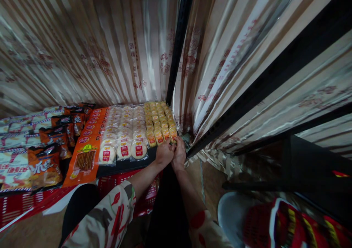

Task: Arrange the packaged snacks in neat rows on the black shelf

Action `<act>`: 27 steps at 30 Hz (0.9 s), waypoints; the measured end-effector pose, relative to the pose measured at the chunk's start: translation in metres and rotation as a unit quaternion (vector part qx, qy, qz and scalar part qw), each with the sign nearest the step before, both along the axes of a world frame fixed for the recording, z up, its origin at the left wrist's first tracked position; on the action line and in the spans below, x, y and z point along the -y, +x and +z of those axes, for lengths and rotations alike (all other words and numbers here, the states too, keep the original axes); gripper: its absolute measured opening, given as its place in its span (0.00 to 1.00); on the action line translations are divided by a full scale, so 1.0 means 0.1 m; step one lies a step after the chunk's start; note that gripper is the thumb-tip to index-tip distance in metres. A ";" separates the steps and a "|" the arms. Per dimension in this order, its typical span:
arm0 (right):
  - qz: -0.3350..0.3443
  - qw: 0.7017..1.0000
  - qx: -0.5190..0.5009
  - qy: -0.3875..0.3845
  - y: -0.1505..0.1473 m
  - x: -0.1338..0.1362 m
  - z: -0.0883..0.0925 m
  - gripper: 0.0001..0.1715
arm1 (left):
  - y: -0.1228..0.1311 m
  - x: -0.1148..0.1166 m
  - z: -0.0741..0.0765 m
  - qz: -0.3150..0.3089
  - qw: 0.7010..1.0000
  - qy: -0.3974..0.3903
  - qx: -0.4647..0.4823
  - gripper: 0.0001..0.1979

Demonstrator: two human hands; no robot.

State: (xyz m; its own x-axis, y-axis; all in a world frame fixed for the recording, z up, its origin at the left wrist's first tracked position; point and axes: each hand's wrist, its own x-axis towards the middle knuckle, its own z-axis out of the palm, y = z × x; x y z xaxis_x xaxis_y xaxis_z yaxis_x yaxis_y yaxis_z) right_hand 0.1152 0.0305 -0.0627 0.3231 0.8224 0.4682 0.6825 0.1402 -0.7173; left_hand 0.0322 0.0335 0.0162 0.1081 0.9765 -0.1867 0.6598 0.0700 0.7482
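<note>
Grip bunched, my left hand (164,153) and right hand (179,153) meet; whether pinching anything, I cannot tell. Yellow packets (157,122) run in rows away from me, just beyond.

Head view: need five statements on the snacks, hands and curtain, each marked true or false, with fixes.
1. The round pale snacks lie between the orange pouches and the yellow packets. True.
2. The left hand and right hand meet at the front of the yellow packets. True.
3. The right hand rests on the orange pouches. False: it is by the yellow packets, at the opposite side of the round pale snacks.
4. A curtain hangs behind the round pale snacks. True.
5. The curtain is plain, with no print. False: it carries red figures and characters.
</note>
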 end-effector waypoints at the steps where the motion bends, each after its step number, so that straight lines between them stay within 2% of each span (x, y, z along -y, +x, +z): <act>1: 0.002 1.000 0.000 -0.002 0.01 0.00 -0.01 0.22 | 0.00 0.01 -0.01 -0.004 1.000 0.005 0.000 0.21; 7: 0.014 1.000 -0.001 -0.012 0.04 0.01 -0.06 0.23 | 0.02 0.02 -0.05 -0.029 0.999 0.018 0.004 0.20; 13: 0.007 1.000 0.007 -0.006 0.03 0.04 -0.07 0.27 | 0.03 0.03 -0.09 -0.023 1.000 0.021 0.006 0.19; 27: -0.010 0.999 0.047 -0.002 -0.06 0.07 0.08 0.31 | -0.04 0.02 -0.13 0.005 0.999 0.014 0.050 0.15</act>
